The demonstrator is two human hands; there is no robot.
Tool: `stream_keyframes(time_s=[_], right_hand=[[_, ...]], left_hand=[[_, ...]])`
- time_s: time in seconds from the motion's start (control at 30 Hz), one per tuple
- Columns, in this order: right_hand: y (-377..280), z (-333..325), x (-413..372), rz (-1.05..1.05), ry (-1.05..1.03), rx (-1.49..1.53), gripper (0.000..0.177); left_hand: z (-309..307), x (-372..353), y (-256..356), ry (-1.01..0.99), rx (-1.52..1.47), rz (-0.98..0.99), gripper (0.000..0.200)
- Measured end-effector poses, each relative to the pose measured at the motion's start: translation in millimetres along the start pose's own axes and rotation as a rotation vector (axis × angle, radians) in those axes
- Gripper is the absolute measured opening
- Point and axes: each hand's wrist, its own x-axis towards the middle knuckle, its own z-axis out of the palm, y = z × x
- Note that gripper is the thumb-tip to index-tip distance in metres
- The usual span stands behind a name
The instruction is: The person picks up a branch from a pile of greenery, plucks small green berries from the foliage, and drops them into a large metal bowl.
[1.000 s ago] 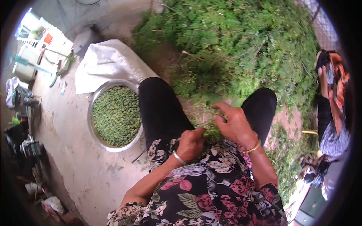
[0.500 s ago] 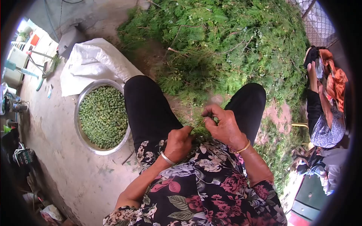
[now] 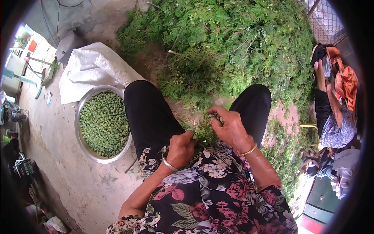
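Note:
My left hand [image 3: 181,150] is closed around the stem end of a leafy green conifer sprig [image 3: 205,132], just above my lap. The sprig's feathery tips spread to the right, toward my other hand. My right hand [image 3: 232,128] is raised beside the sprig, with its fingers curled in and small green cones showing between thumb and fingers. To the left of my knee stands a round metal basin [image 3: 78,134], heaped with small green cones [image 3: 104,124].
A large heap of cut conifer branches [image 3: 233,46] lies in front of my knees. Behind the basin is a white woven sack [image 3: 91,66]. Another person [image 3: 337,105] is at the right edge, near an orange cloth [image 3: 346,85]. A dark green box [image 3: 321,197] stands at lower right.
The view has shifted slightly. My right hand's fingers have opened a little, and green cones show between them. My left hand keeps its hold on the sprig.

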Motion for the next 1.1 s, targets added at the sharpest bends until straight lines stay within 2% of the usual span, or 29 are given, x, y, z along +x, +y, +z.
stream_keyframes(time_s=[0.03,0.13,0.2,0.27,0.33,0.4,0.47,0.57,0.6,0.67,0.7,0.73,0.8,0.83,0.9,1.03,1.1], right_hand=[[3,1,-1,-0.086,0.062,-0.035,0.017],[9,-7,-2,-0.092,0.164,-0.196,0.016],[7,-28,8,0.161,0.359,0.049,0.014],[-2,-57,15,0.411,0.362,0.694,0.012],[-5,-68,19,0.474,0.324,1.101,0.011],[-4,-66,21,0.52,0.29,1.061,0.012],[-6,-61,25,0.57,0.248,1.025,0.014],[-8,-58,40,0.565,-0.111,0.45,0.022],[-3,-56,44,0.566,-0.108,0.452,0.022],[9,-52,51,0.396,-0.427,0.25,0.025],[6,-54,55,0.451,-0.551,0.188,0.03],[9,-53,57,0.449,-0.554,0.188,0.03],[15,-47,58,0.25,-0.651,0.033,0.03],[14,-47,59,0.249,-0.654,0.034,0.03],[8,-46,62,0.093,-0.756,0.015,0.03],[4,-44,62,0.064,-0.765,-0.009,0.028],[-3,-48,59,0.19,-0.782,0.145,0.025]], left_hand=[[0,-1,-2,-0.006,0.024,0.015,0.013],[3,-3,-11,-0.014,0.043,0.046,0.019],[3,-3,-11,-0.016,0.037,0.059,0.019],[0,-3,-3,0.016,0.015,0.069,0.02],[0,-2,-1,0.013,0.017,0.068,0.02],[0,-2,-3,0.014,0.019,0.065,0.02],[2,-3,-8,0.001,0.069,0.141,0.021],[4,-6,-12,-0.015,0.088,0.21,0.023],[3,-6,-11,-0.018,0.09,0.212,0.023],[2,-6,-6,-0.023,0.047,0.22,0.027],[1,-6,-3,-0.021,0.048,0.22,0.027],[-1,-5,0,-0.041,0.063,0.229,0.029],[-1,-6,-1,-0.057,0.08,0.234,0.031],[1,-6,-5,-0.054,0.092,0.265,0.033],[2,-6,-6,-0.054,0.106,0.296,0.034],[-1,-3,4,-0.066,0.058,0.256,0.034],[-1,-4,4,-0.079,0.044,0.249,0.034]])
